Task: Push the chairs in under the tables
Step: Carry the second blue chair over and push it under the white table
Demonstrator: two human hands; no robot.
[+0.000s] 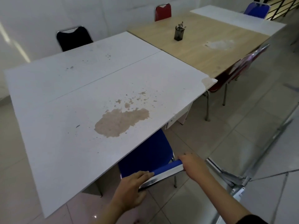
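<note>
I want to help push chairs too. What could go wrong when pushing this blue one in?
The left hand and right hand grip the blue chair's backrest close to the white table's edge, so fingers might get pinched. Pushed crooked, the chair could bump the table leg.

walls point(32, 13): white | floor point(242, 143): pale glossy tiles | railing point(281, 7): dark

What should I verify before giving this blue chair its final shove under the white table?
1. Left hand on the backrest top: ok.
2. Right hand on the backrest top: ok.
3. Blue chair seat already partly beneath the white table: ok.
4. Backrest roughly parallel to the table edge: ok.
5. Front legs clear of anything under the table: cannot tell, hidden.
6. Visible rear leg standing on the floor tiles: ok.
</note>
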